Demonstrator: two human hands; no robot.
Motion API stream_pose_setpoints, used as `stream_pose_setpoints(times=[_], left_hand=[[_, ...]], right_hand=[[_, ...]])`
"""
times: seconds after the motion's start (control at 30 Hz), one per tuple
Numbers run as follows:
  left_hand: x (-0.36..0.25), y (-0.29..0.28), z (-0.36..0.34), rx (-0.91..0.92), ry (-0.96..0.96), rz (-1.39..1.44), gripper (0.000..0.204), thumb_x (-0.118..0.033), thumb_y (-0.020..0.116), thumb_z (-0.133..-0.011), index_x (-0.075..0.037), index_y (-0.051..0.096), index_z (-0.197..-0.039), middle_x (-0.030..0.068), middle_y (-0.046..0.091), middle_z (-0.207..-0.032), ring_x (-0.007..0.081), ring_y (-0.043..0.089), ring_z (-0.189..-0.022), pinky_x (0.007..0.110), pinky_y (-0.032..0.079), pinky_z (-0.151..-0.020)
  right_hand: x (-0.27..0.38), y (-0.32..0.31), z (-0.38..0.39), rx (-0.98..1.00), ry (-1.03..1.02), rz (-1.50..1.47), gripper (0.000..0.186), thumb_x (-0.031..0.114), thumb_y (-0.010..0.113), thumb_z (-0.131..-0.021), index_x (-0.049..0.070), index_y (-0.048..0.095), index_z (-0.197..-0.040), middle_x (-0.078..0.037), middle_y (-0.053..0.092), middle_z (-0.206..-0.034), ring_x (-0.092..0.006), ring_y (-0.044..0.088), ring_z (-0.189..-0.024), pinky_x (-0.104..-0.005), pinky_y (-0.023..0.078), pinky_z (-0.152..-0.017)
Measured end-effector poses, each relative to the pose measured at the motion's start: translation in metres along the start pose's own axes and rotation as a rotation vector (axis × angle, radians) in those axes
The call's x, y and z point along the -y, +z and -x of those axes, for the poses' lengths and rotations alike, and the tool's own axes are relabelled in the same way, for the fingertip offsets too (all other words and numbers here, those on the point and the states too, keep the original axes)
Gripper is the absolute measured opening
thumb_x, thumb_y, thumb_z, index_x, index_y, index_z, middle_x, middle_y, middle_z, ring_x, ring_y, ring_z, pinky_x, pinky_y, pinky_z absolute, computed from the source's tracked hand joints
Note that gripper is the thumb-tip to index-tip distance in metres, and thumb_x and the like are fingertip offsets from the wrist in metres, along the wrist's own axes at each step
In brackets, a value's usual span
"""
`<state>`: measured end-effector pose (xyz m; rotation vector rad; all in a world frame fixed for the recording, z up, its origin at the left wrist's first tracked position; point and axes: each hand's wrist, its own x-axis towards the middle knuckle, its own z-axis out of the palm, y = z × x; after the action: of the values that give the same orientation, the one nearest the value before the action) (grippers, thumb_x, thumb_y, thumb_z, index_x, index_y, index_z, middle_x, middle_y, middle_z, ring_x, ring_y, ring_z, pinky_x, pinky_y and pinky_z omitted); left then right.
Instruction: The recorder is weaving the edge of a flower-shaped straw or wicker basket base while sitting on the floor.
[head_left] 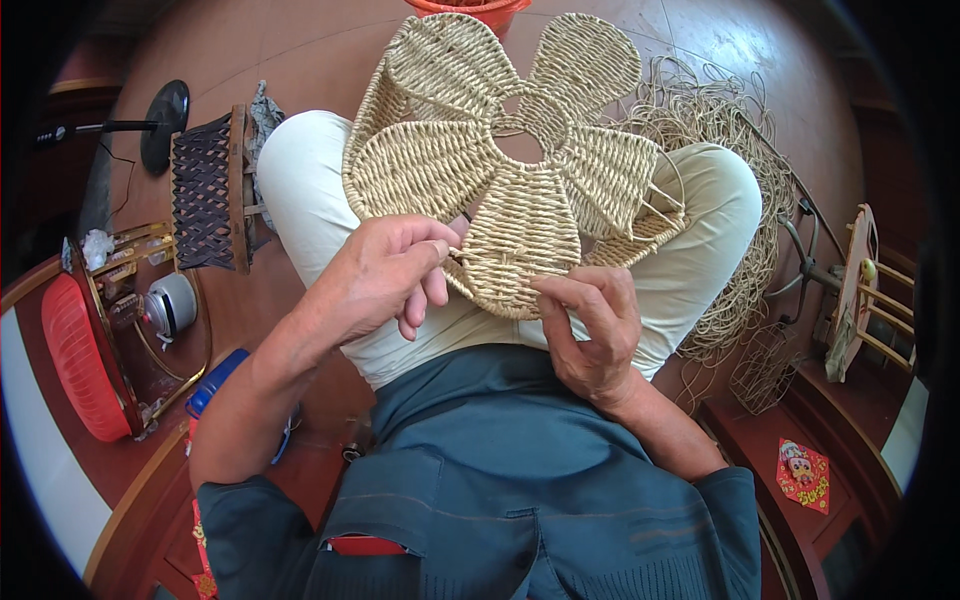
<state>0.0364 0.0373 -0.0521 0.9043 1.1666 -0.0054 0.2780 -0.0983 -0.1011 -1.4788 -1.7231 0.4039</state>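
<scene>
A flower-shaped piece woven from straw-coloured cord (520, 240) lies across my thighs, with several petals around a round central hole. One petal at the right has bare frame wire and cords showing. My left hand (390, 270) is at the left edge of the nearest petal. Its thumb and index finger are pinched together, the other fingers loosely curled; what the pinch holds is too small to make out. My right hand (597, 335) grips the lower right rim of that same petal between thumb and fingers.
A big heap of loose cord (735, 250) lies on the floor at the right, near a wooden chair (855, 290). To the left stand a stool with a dark woven seat (207, 190) and a small table with a red plastic lid (85, 360). An orange basin (490, 14) sits ahead.
</scene>
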Motion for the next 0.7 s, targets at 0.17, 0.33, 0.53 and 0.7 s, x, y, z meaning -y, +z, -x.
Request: stream_pose_setpoints(times=[0.17,0.33,0.53,0.7], left_hand=[[-0.011,-0.005,0.001,0.048,-0.065,0.005,0.045,-0.019,0.052,-0.116,0.010,0.052,-0.149,0.0110,0.073,-0.093,0.0100,0.066,-0.058,0.026,0.060,-0.051],[-0.020,-0.008,-0.002,0.159,-0.143,0.018,0.047,-0.019,0.051,-0.116,0.013,0.048,-0.150,0.0158,0.075,-0.098,0.0125,0.068,-0.060,0.029,0.062,-0.052],[-0.018,-0.005,-0.004,0.169,-0.198,0.142,0.049,-0.018,0.050,-0.116,0.013,0.043,-0.152,0.0175,0.075,-0.101,0.0134,0.067,-0.060,0.030,0.062,-0.051],[-0.016,-0.004,-0.005,0.180,-0.221,0.209,0.048,-0.017,0.051,-0.115,0.013,0.042,-0.153,0.0174,0.075,-0.101,0.0135,0.066,-0.060,0.031,0.062,-0.051]], right_hand=[[-0.004,-0.003,0.003,-0.033,0.044,-0.034,0.035,-0.004,0.085,-0.082,0.010,0.081,-0.113,-0.004,0.065,-0.093,-0.0241,0.062,-0.085,-0.0383,0.046,-0.076],[-0.002,-0.003,-0.002,-0.019,0.057,-0.033,0.034,-0.004,0.086,-0.082,0.011,0.080,-0.112,-0.004,0.065,-0.092,-0.0243,0.062,-0.085,-0.0387,0.047,-0.076],[0.004,0.001,-0.013,0.059,0.024,0.025,0.034,0.003,0.084,-0.086,0.014,0.079,-0.117,-0.003,0.066,-0.095,-0.0243,0.061,-0.085,-0.0399,0.045,-0.077],[0.011,0.010,-0.020,0.155,0.033,0.080,0.034,0.008,0.082,-0.088,0.016,0.079,-0.121,-0.002,0.065,-0.096,-0.0238,0.060,-0.089,-0.0404,0.043,-0.080]])
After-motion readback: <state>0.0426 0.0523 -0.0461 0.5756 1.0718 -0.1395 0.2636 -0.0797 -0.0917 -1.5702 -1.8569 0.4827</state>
